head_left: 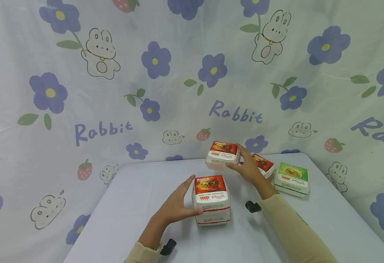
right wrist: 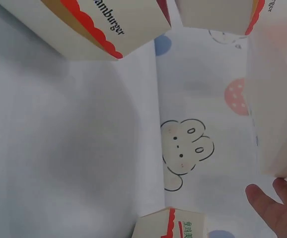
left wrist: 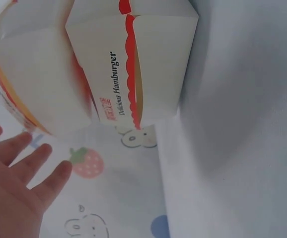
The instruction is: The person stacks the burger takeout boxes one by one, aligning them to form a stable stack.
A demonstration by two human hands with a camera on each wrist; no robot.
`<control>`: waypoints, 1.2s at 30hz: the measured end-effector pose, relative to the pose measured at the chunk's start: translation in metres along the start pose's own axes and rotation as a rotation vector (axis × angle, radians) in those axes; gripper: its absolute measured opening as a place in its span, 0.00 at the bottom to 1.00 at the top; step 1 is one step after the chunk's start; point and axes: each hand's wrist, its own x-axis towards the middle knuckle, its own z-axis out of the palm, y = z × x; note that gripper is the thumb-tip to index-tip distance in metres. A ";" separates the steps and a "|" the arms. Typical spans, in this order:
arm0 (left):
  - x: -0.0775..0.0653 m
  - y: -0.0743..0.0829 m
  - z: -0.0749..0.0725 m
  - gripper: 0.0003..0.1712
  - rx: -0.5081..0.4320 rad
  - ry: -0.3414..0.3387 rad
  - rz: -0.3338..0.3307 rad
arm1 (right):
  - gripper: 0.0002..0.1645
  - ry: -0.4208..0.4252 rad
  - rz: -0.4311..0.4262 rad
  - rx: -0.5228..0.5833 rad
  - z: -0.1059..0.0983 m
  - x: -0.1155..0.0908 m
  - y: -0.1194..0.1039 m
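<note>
Two white hamburger boxes are stacked on the table, the upper box (head_left: 211, 199) with a red burger picture on its lid. The lower box (left wrist: 158, 64) stands beneath it. My left hand (head_left: 173, 206) is at the stack's left side, thumb by the front face near the seam and fingers spread. In the left wrist view those fingers look straight beside the upper box (left wrist: 39, 74). My right hand (head_left: 248, 168) grips a third red-topped hamburger box (head_left: 223, 156) by its right side, raised above the table behind the stack. Its pale side (right wrist: 275, 109) shows in the right wrist view.
Right of the held box, another red-topped hamburger box (head_left: 263, 164) is partly hidden by my right hand. Beside it sits a green-topped hamburger box (head_left: 291, 179). A curtain (head_left: 179, 91) printed with rabbits and flowers hangs behind the white table (head_left: 129, 204).
</note>
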 end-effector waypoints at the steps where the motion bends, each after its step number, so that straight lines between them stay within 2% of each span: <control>1: 0.000 0.000 0.000 0.67 -0.002 0.001 -0.003 | 0.61 0.000 -0.004 0.011 0.000 -0.001 -0.001; 8: 0.001 0.000 0.002 0.66 -0.003 0.010 0.017 | 0.59 -0.002 -0.023 0.077 -0.006 -0.007 -0.009; 15: 0.000 0.002 -0.001 0.65 -0.016 0.018 -0.016 | 0.57 -0.024 -0.065 0.118 -0.008 -0.010 -0.018; 19: -0.001 0.003 -0.002 0.65 -0.022 0.025 -0.006 | 0.57 -0.034 -0.081 0.118 -0.008 -0.016 -0.021; 29: -0.001 0.002 -0.006 0.64 0.003 0.067 -0.003 | 0.55 -0.091 -0.157 0.205 -0.002 -0.030 -0.026; 36: 0.002 0.001 -0.008 0.63 0.003 0.077 -0.023 | 0.54 -0.115 -0.172 0.209 0.005 -0.033 -0.027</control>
